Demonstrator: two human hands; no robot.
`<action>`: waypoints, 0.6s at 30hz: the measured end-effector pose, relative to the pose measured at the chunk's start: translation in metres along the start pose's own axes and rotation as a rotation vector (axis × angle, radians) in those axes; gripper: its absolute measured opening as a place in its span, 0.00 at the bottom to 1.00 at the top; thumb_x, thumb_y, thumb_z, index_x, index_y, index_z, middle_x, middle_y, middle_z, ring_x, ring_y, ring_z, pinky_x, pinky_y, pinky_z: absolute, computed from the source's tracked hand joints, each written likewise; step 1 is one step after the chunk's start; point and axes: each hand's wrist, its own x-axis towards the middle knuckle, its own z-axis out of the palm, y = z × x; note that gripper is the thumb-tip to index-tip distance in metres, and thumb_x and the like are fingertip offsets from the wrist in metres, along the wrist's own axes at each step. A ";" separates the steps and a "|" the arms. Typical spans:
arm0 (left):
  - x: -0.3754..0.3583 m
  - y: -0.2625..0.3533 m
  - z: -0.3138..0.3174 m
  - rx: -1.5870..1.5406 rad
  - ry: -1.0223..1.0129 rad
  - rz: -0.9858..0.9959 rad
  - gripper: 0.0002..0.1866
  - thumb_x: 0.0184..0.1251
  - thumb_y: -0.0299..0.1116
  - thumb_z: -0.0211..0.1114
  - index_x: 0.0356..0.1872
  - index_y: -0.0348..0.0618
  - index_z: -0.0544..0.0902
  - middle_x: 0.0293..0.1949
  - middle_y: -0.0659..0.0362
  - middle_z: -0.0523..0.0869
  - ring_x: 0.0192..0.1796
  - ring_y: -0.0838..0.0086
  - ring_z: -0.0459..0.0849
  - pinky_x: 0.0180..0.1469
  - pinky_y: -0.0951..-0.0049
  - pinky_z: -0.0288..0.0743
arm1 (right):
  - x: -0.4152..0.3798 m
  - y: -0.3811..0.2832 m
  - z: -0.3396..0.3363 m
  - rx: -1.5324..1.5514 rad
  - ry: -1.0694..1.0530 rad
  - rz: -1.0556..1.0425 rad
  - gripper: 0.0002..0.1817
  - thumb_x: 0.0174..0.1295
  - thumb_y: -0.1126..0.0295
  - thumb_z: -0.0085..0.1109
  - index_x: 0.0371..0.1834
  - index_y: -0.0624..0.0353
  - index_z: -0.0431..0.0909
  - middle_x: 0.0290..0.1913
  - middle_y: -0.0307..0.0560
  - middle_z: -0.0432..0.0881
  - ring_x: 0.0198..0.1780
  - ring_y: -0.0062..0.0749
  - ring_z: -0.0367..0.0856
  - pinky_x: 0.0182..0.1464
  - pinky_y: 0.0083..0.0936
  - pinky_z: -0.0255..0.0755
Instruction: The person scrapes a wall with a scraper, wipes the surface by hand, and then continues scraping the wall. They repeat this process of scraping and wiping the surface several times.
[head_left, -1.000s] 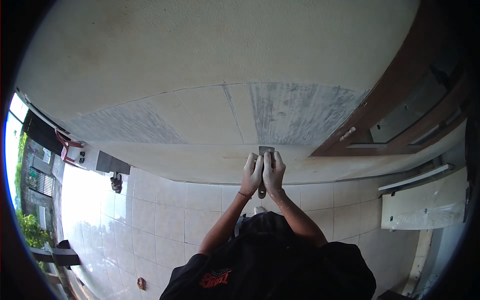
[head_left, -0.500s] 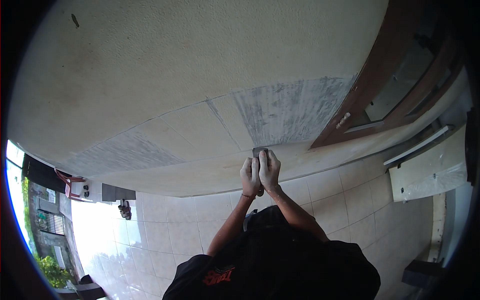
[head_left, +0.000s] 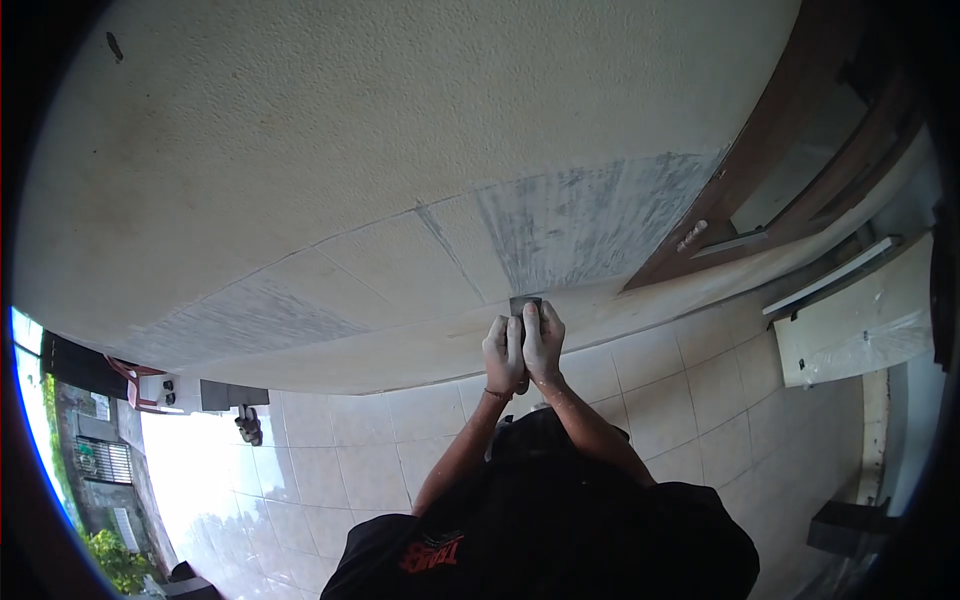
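Both hands are closing around the scraper at centre frame, the left hand (head_left: 501, 350) and right hand (head_left: 542, 345) pressing thumbs side by side and hiding most of its handle; only the dark blade of the scraper (head_left: 525, 303) is showing above the fingertips, and whether its edge is touching the wall (head_left: 300, 150) is remaining unclear. The dark lens rim is cutting off the door (head_left: 690, 255) at upper right and the wrapped panel (head_left: 855, 335) at right. The blade is sitting just below the lower edge of a grey scored patch (head_left: 595, 225); tiled floor (head_left: 360, 470) is stretching along both sides of the forearms. A fainter patch (head_left: 265, 320) is marking the wall at centre left, and footwear (head_left: 248, 425) is lying beyond, near washed-out glare
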 end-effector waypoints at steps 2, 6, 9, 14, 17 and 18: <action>0.003 -0.005 0.003 -0.049 0.003 -0.013 0.15 0.77 0.33 0.53 0.30 0.33 0.72 0.21 0.56 0.71 0.30 0.79 0.66 0.30 0.70 0.66 | 0.001 0.012 -0.002 0.017 0.006 0.009 0.17 0.74 0.67 0.51 0.25 0.61 0.67 0.21 0.33 0.69 0.26 0.13 0.64 0.27 0.20 0.62; 0.003 0.030 0.001 -0.069 -0.002 -0.035 0.15 0.77 0.33 0.54 0.29 0.33 0.72 0.20 0.56 0.71 0.29 0.80 0.65 0.30 0.69 0.66 | 0.010 -0.030 0.004 -0.001 -0.018 0.028 0.16 0.74 0.67 0.50 0.26 0.61 0.68 0.23 0.33 0.69 0.27 0.14 0.64 0.28 0.20 0.62; 0.005 0.016 0.003 -0.012 0.006 -0.003 0.16 0.77 0.33 0.53 0.28 0.33 0.72 0.20 0.56 0.71 0.29 0.80 0.66 0.30 0.69 0.66 | 0.004 0.002 0.001 0.008 0.004 0.001 0.16 0.74 0.66 0.50 0.27 0.61 0.69 0.22 0.33 0.70 0.27 0.15 0.63 0.28 0.21 0.63; -0.002 0.025 0.005 -0.063 0.036 -0.022 0.15 0.77 0.32 0.53 0.29 0.33 0.72 0.21 0.56 0.71 0.30 0.80 0.66 0.31 0.70 0.66 | 0.014 -0.032 0.000 -0.031 -0.066 0.004 0.15 0.74 0.67 0.50 0.27 0.61 0.70 0.23 0.34 0.71 0.29 0.15 0.66 0.31 0.21 0.64; 0.001 0.000 0.007 -0.008 0.018 0.007 0.15 0.77 0.33 0.53 0.28 0.34 0.71 0.22 0.58 0.71 0.31 0.81 0.66 0.31 0.71 0.66 | 0.007 0.002 -0.005 0.001 -0.044 -0.018 0.15 0.74 0.67 0.50 0.27 0.62 0.70 0.23 0.34 0.71 0.28 0.15 0.64 0.30 0.21 0.63; 0.007 0.007 0.008 -0.026 0.029 0.009 0.15 0.77 0.33 0.53 0.28 0.34 0.71 0.22 0.58 0.71 0.31 0.81 0.66 0.30 0.71 0.65 | 0.009 -0.006 -0.001 0.004 -0.031 -0.026 0.16 0.74 0.67 0.50 0.27 0.62 0.70 0.22 0.34 0.71 0.27 0.15 0.64 0.29 0.21 0.63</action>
